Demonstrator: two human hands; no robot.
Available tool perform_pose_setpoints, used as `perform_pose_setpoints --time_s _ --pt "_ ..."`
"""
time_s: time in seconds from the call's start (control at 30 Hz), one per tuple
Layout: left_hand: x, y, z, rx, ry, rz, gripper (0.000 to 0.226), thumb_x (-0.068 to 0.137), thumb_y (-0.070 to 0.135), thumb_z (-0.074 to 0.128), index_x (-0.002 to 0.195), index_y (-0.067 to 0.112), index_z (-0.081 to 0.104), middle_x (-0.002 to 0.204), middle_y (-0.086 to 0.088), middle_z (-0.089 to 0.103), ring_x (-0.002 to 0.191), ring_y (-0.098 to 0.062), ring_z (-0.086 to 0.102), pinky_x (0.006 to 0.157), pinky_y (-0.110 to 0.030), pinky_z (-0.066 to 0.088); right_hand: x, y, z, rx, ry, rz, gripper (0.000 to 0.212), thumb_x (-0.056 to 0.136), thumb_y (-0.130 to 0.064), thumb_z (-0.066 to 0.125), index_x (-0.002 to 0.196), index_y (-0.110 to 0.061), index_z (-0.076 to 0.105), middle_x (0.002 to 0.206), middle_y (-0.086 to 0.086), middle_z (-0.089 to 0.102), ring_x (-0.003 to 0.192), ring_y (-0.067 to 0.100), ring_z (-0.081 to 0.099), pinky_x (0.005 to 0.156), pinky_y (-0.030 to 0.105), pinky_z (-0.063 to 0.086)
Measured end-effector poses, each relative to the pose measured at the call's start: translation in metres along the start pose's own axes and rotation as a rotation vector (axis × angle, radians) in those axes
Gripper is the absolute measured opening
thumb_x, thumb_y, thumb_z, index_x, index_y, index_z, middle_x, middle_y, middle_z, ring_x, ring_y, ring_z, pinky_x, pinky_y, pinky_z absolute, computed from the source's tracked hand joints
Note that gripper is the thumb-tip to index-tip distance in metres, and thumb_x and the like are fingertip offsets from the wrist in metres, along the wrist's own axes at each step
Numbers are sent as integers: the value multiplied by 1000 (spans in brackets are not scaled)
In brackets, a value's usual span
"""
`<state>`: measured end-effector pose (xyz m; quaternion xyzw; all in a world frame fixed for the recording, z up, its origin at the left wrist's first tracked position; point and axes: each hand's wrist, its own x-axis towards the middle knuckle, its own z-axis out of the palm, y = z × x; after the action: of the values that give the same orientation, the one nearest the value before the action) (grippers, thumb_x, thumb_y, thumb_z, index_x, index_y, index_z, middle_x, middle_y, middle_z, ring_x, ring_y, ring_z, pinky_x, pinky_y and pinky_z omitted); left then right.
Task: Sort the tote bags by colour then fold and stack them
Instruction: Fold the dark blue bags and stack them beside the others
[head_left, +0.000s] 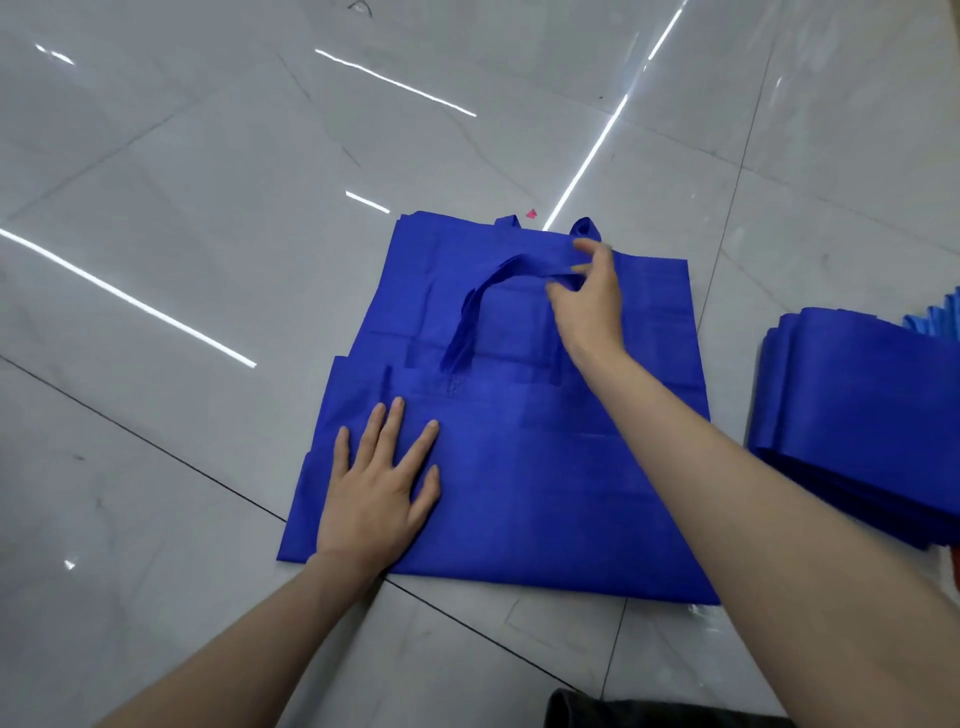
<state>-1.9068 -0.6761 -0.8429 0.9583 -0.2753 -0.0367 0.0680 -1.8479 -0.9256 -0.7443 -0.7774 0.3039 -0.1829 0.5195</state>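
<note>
flat on the tiled floor (208, 260), across a tile seam: blue tote bag (519, 493); folded blue stack (857, 415) near it. left hand (374, 499) flat on the bag, fingers spread: pin the cloth. right hand (587, 301) fingers clamped on the handle (483, 296): lay inward, smooth before folding.

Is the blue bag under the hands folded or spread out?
Spread out: the royal-blue fabric tote bag lies flat, full-size, its handle loop exposed.

Left hand (376, 491) flat on blue tote bags (519, 467), right hand (587, 306) pinching a handle (498, 280).
</note>
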Motion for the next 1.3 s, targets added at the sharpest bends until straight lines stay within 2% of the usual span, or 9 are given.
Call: perform_pose_setpoints --time_s 0.33,0.5,0.6,0.67,0.77,0.93,1.07,1.13,1.3 --pt "-3 6 -14 -57 -111 -42 73 80 66 -5 148 41 7 159 1 0 146 -19 0 115 -38 1 -126 68 -29 -743 -77 -720 27 76 0 51 95 -12 66 82 5 59 79 27 54 93 37 37" --pt "-3 16 -30 41 -217 -82 68 89 68 4 149 37 1 159 -6 -4 145 -25 3 114 -41 14 -167 104 -25 -936 -31 -668 22 75 -7 71 97 -11 69 102 9 65 110 26 50 104 43 29" --pt "-5 25 -41 105 -226 -102 58 97 54 26 148 28 20 155 -14 17 137 -31 25 102 -40 31 -190 114 -22 -1016 -110 -491 43 90 -32 43 122 -10 62 129 9 59 126 25 40 106 42 26" --pt "-5 26 -49 88 -96 -140 37 96 38 39 123 15 51 128 -16 50 105 -32 50 80 -39 37 -195 118 -24 -1031 -210 -390 54 91 -43 33 134 -15 51 140 3 50 130 25 40 109 41 29" --pt "4 19 -56 57 141 -155 10 84 16 56 79 9 53 84 -11 56 69 -29 48 66 -38 34 -179 116 -32 -1045 -380 -357 59 91 -48 30 139 -18 46 147 -2 42 133 23 41 107 40 29" --pt "35 13 -54 5 230 299 38 94 28 36 120 14 59 132 -8 55 120 -29 51 98 -42 32 -128 109 -55 -1013 -651 -472 77 81 -57 -3 151 -26 11 157 -16 -1 144 10 -8 118 36 1" --pt "45 9 -41 56 -198 519 69 89 61 -7 148 32 15 155 9 11 144 -17 16 114 -34 12 -89 108 -73 -1238 -518 -675 54 90 -28 37 143 -24 40 152 -6 32 141 27 27 110 46 17" --pt "41 10 -25 23 -304 448 71 81 65 -17 145 37 -6 156 12 -1 145 -13 4 112 -28 -2 -86 104 -73 -1267 -424 -666 73 67 -7 63 137 -20 49 147 -2 42 137 31 35 109 48 23" --pt "24 33 -8 51 -137 312 59 99 49 9 138 24 45 143 -2 46 127 -23 49 100 -39 42 -125 95 -40 -992 -445 -784 62 80 -13 35 141 -18 44 150 1 37 138 21 31 112 42 23"
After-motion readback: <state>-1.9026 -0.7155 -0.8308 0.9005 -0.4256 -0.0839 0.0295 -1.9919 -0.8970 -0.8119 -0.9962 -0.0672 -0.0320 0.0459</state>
